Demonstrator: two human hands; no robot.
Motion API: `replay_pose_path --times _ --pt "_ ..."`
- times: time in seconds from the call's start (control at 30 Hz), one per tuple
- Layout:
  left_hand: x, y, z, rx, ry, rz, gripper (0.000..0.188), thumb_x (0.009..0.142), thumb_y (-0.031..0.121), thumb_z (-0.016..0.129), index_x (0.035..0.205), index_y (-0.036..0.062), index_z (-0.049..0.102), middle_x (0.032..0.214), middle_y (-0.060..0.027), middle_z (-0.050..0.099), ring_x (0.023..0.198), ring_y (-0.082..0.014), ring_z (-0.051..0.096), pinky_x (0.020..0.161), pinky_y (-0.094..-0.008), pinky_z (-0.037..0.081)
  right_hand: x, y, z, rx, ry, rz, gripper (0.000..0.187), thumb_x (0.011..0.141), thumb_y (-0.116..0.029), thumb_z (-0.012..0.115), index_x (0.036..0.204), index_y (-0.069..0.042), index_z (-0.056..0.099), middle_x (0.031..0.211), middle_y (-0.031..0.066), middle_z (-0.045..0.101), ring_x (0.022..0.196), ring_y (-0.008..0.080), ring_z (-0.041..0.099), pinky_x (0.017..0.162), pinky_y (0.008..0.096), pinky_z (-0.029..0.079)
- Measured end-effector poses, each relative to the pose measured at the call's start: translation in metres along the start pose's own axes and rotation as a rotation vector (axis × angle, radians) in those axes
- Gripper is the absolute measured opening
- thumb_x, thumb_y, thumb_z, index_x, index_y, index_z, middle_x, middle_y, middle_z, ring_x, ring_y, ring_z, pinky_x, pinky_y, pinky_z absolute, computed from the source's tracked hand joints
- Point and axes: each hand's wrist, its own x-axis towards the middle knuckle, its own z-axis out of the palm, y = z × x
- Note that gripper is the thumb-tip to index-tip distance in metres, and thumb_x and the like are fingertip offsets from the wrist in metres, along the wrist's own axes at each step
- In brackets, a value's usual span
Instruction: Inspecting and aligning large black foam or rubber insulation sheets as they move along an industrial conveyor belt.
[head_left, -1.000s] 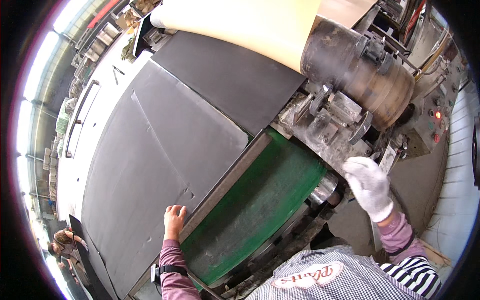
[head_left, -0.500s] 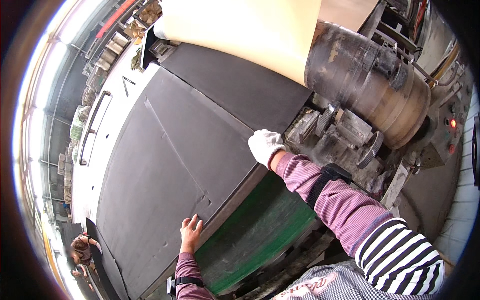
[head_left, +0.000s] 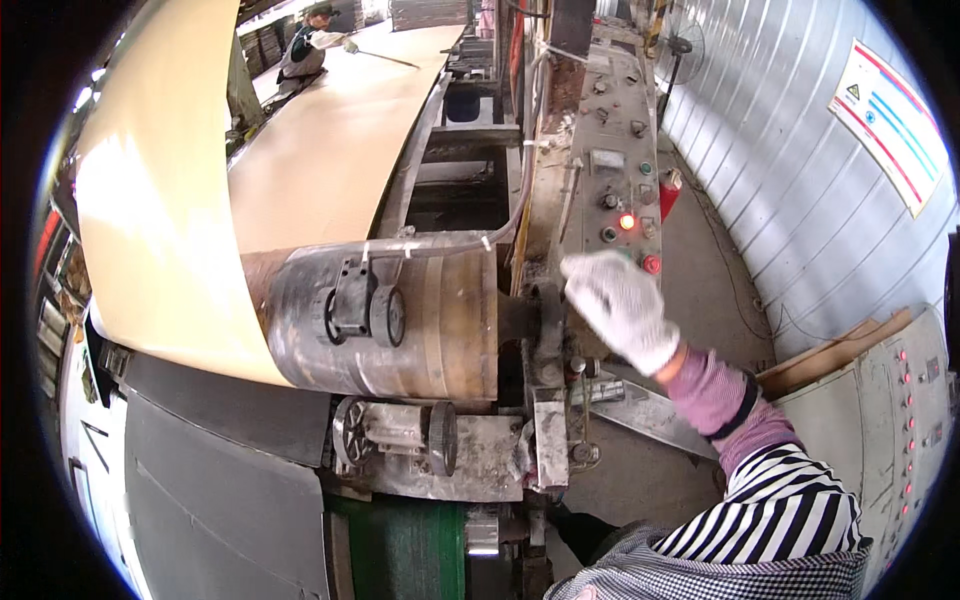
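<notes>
My right hand (head_left: 617, 308), in a white knit glove, reaches forward past the end of a large roller (head_left: 450, 325). Its fingers look loosely stretched and hold nothing that I can see; motion softens their outline. Just beyond it stands a worn control panel (head_left: 607, 180) with knobs, buttons and a lit red-orange lamp (head_left: 627, 222). The hand appears apart from the panel, though the exact gap is hard to judge. My left hand is out of view. At lower left lies a dark grey sheet (head_left: 215, 510) with a crease, beside the roller's wheeled fittings.
A cream sheet (head_left: 165, 190) curves over the roller. A co-worker (head_left: 305, 50) with a long stick crouches by a flat cream sheet (head_left: 320, 160). A grey cabinet (head_left: 850, 450) with red lamps stands at right. A green belt (head_left: 410, 545) runs below; a fan (head_left: 680, 47) stands behind.
The view has swung right toward the control panel. My right hand has left the dark sheet's edge and moved beside the panel. My left hand, earlier resting on the sheet, has gone from view.
</notes>
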Motion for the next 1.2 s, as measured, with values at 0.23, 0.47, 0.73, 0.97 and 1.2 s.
replay_pose_path --times 0.23,0.47,0.73,0.97,1.2 --pt "0.015 0.060 0.002 -0.050 0.039 -0.090 0.063 0.096 0.052 0.048 0.131 0.0005 0.060 0.136 -0.0310 0.055 0.122 -0.0449 0.054 0.107 -0.0490 0.040 0.051 0.209 0.043 -0.522 -0.309 0.155 0.032 0.088 -0.013 0.053 0.116 -0.006 0.067 0.113 0.0107 0.068 0.112 0.0298 0.062 0.099 0.0386 0.049" --pt "0.018 0.082 0.018 0.406 0.025 0.038 0.043 0.097 0.026 0.050 0.140 0.0263 0.052 0.147 -0.0064 0.053 0.129 -0.0448 0.049 0.103 -0.0485 0.049 0.041 0.327 0.066 -0.374 -0.521 0.181 0.047 0.085 -0.004 0.057 0.132 -0.003 0.060 0.132 0.0180 0.060 0.127 0.0344 0.054 0.111 0.0390 0.040" --pt "0.041 0.145 0.002 0.456 -0.035 -0.024 0.047 0.097 0.023 0.049 0.144 0.0298 0.050 0.152 -0.0050 0.048 0.132 -0.0442 0.048 0.098 -0.0506 0.051 0.030 0.358 0.071 -0.496 -0.522 0.057 0.048 0.085 -0.003 0.063 0.133 -0.005 0.058 0.128 0.0174 0.061 0.119 0.0355 0.057 0.104 0.0410 0.044" --pt "0.058 0.168 0.004 0.470 0.022 0.027 0.042 0.099 0.029 0.048 0.141 0.0330 0.052 0.150 -0.0044 0.050 0.131 -0.0450 0.048 0.096 -0.0524 0.050 0.042 0.334 0.063 -0.474 -0.585 0.136 0.045 0.086 -0.005 0.061 0.131 -0.002 0.057 0.125 0.0179 0.062 0.119 0.0356 0.057 0.103 0.0402 0.045" --pt "0.075 0.205 -0.005 0.461 0.025 0.007 0.043 0.101 0.030 0.048 0.143 0.0373 0.050 0.149 -0.0055 0.051 0.128 -0.0415 0.051 0.096 -0.0522 0.050 0.031 0.376 0.070 -0.439 -0.520 0.064 0.043 0.088 -0.008 0.061 0.131 -0.002 0.059 0.127 0.0194 0.062 0.119 0.0362 0.057 0.103 0.0400 0.044"
